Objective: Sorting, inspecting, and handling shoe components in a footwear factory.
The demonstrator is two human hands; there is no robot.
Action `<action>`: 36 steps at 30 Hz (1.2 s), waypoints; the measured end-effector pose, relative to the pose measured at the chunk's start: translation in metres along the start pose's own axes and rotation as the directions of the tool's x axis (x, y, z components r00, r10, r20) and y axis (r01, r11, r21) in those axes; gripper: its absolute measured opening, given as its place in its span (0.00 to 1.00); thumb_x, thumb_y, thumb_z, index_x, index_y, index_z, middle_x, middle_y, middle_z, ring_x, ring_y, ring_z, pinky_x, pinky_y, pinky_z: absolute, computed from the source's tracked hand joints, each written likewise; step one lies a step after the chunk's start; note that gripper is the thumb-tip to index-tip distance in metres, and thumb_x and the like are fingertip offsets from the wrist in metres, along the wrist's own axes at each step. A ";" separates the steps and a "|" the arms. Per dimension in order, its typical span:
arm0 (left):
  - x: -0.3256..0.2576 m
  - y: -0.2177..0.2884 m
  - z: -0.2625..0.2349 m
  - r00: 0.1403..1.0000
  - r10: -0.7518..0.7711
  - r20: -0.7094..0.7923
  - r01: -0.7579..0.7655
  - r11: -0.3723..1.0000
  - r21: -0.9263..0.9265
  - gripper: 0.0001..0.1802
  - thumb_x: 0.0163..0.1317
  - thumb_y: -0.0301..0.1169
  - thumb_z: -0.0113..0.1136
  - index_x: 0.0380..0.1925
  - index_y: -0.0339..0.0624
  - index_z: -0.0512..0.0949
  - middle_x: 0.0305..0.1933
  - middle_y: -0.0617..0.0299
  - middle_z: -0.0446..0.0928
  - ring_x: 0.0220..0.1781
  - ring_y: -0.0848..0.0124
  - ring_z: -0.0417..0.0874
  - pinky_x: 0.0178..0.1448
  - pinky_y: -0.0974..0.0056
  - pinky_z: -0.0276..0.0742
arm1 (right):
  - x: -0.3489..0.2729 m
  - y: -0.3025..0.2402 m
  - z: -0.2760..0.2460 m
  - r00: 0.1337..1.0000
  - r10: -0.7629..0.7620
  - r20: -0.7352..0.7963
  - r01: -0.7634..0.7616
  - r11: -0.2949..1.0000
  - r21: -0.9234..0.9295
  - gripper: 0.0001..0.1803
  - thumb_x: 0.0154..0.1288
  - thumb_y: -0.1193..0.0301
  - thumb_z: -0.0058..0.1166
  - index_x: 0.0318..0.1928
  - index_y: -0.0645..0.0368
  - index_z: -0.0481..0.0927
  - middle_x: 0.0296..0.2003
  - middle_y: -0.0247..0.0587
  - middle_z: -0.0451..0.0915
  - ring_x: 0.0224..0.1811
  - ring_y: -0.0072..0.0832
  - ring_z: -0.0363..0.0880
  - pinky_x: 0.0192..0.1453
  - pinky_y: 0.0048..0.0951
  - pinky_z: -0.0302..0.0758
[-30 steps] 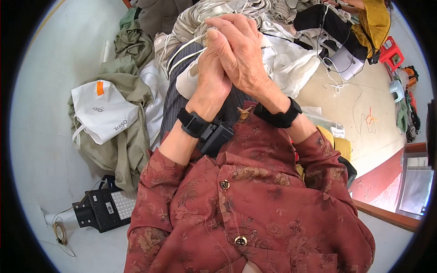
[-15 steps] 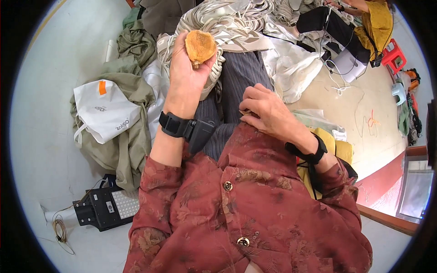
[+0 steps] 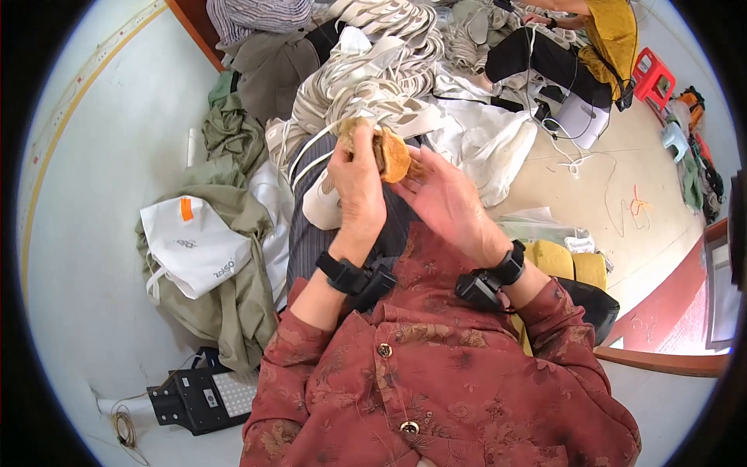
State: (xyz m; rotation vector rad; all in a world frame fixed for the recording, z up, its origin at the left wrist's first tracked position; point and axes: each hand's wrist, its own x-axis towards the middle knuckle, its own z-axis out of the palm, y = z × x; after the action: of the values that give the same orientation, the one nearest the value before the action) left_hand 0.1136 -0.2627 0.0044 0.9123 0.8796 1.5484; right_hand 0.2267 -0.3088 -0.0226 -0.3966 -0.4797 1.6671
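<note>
My left hand (image 3: 358,187) is closed round a bun-like piece of food (image 3: 395,158), round and orange-brown on its outside, with a darker brown layer along its side. A paler, yellowish part of it shows above my left fingers. Close to its right side, my right hand (image 3: 447,198) has its fingers stretched out and apart, palm toward the piece. The right fingertips are blurred against something brownish, and I cannot tell whether they touch the food. Both hands are above my lap, in front of a large heap of pale flat cord (image 3: 389,74).
A white bag (image 3: 194,245) lies on olive cloth (image 3: 233,311) at the left, above a black lamp panel (image 3: 204,398). White cloth (image 3: 486,152) and yellow bundles (image 3: 587,268) are on the right. Another person in yellow (image 3: 611,39) sits at the far right near a red stool (image 3: 652,78).
My left hand has moved right and down with the bun-like food, which is turned more on its side. My right hand has left my shirt hem, opened and come up beside it.
</note>
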 end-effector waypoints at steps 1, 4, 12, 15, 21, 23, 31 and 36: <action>-0.002 0.000 0.003 0.992 0.126 0.015 -0.126 0.972 0.200 0.17 0.65 0.38 0.58 0.40 0.32 0.77 0.38 0.59 0.80 0.37 0.68 0.79 0.44 0.65 0.74 | 0.002 0.001 0.007 0.998 0.014 -0.058 -0.009 0.996 0.085 0.20 0.76 0.59 0.42 0.54 0.62 0.74 0.49 0.41 0.78 0.53 0.29 0.75 0.63 0.37 0.69; -0.011 0.003 0.010 0.926 0.341 0.162 -0.376 0.802 0.464 0.16 0.67 0.37 0.57 0.46 0.36 0.79 0.41 0.58 0.80 0.42 0.71 0.79 0.48 0.67 0.74 | 0.008 0.002 0.009 0.997 -0.032 -0.064 0.039 0.994 0.104 0.21 0.76 0.55 0.41 0.55 0.57 0.74 0.50 0.35 0.79 0.53 0.25 0.74 0.63 0.33 0.67; -0.013 -0.009 0.015 0.838 0.408 0.363 -0.539 0.723 0.432 0.14 0.65 0.32 0.57 0.45 0.33 0.78 0.48 0.49 0.77 0.49 0.56 0.79 0.55 0.59 0.73 | 0.005 -0.009 0.028 0.989 -0.063 -0.136 0.085 0.984 0.159 0.19 0.73 0.55 0.47 0.52 0.53 0.78 0.48 0.33 0.79 0.52 0.26 0.76 0.60 0.31 0.71; -0.013 -0.009 0.016 0.812 0.403 0.421 -0.569 0.709 0.417 0.15 0.67 0.33 0.54 0.48 0.33 0.78 0.50 0.49 0.76 0.51 0.55 0.77 0.58 0.58 0.71 | 0.002 -0.009 0.034 0.984 -0.086 -0.158 0.116 0.975 0.190 0.18 0.71 0.56 0.52 0.53 0.53 0.78 0.49 0.32 0.79 0.52 0.25 0.76 0.60 0.30 0.71; -0.017 -0.006 0.017 0.811 0.320 0.490 -0.550 0.700 0.455 0.24 0.70 0.34 0.50 0.63 0.34 0.67 0.55 0.47 0.74 0.56 0.57 0.74 0.63 0.59 0.67 | 0.004 -0.006 0.026 0.986 -0.089 -0.142 0.121 0.964 0.238 0.18 0.67 0.59 0.58 0.53 0.51 0.79 0.50 0.30 0.79 0.52 0.24 0.76 0.58 0.28 0.72; -0.020 -0.003 0.022 0.831 0.303 0.467 -0.510 0.751 0.420 0.28 0.71 0.35 0.49 0.67 0.34 0.62 0.55 0.47 0.73 0.57 0.57 0.74 0.63 0.59 0.67 | 0.004 -0.007 0.025 0.988 -0.070 -0.136 0.102 0.964 0.245 0.18 0.67 0.59 0.58 0.53 0.51 0.79 0.50 0.30 0.80 0.52 0.24 0.76 0.58 0.28 0.72; -0.006 -0.014 0.011 0.607 0.358 0.710 -0.783 0.424 0.455 0.32 0.71 0.34 0.45 0.71 0.32 0.52 0.63 0.43 0.67 0.63 0.47 0.66 0.68 0.52 0.61 | -0.003 -0.021 0.024 0.996 -0.028 -0.086 0.040 0.990 0.134 0.17 0.63 0.62 0.62 0.51 0.52 0.79 0.46 0.30 0.81 0.50 0.24 0.77 0.56 0.31 0.73; -0.007 -0.020 0.011 0.661 0.261 0.703 -0.675 0.616 0.406 0.36 0.65 0.28 0.46 0.72 0.31 0.49 0.68 0.41 0.61 0.67 0.49 0.65 0.71 0.54 0.58 | 0.009 -0.026 0.002 0.990 0.036 -0.137 -0.015 0.989 0.150 0.16 0.61 0.64 0.63 0.49 0.52 0.80 0.43 0.29 0.82 0.46 0.26 0.78 0.54 0.32 0.74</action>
State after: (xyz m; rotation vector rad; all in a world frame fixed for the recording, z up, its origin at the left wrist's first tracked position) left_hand 0.1330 -0.2660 -0.0089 2.1917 0.7141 1.2412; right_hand 0.2458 -0.2966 -0.0074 -0.4068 -0.2457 1.6744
